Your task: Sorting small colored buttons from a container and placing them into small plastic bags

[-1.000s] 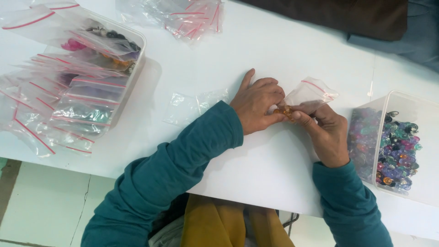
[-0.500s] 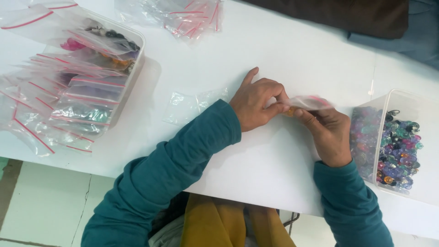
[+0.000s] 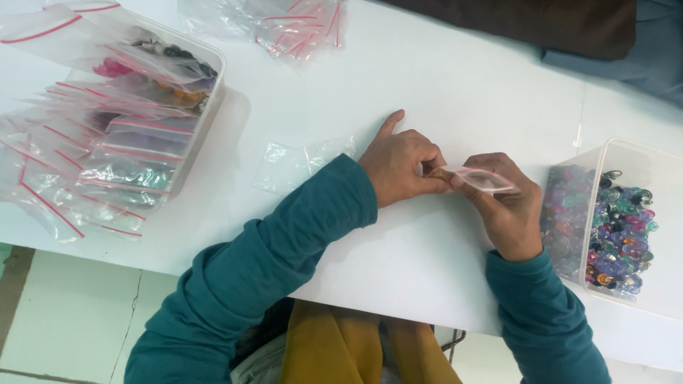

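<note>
Clear plastic zip bag (image 3: 484,179), one, red-striped, was pinched between both hands above the white table (image 3: 441,78). Left hand (image 3: 403,167) closed thumb and fingers on its left end, index finger stretched out; right hand (image 3: 506,210) wrapped under it, fingers curled tight. Two clear tubs: one at right (image 3: 640,160) holding mixed coloured beads, one at left (image 3: 203,107) stuffed with filled bags. One empty bag (image 3: 299,162) lay flat near the left sleeve; a loose pile of bags (image 3: 292,25) sat at the far edge.
</note>
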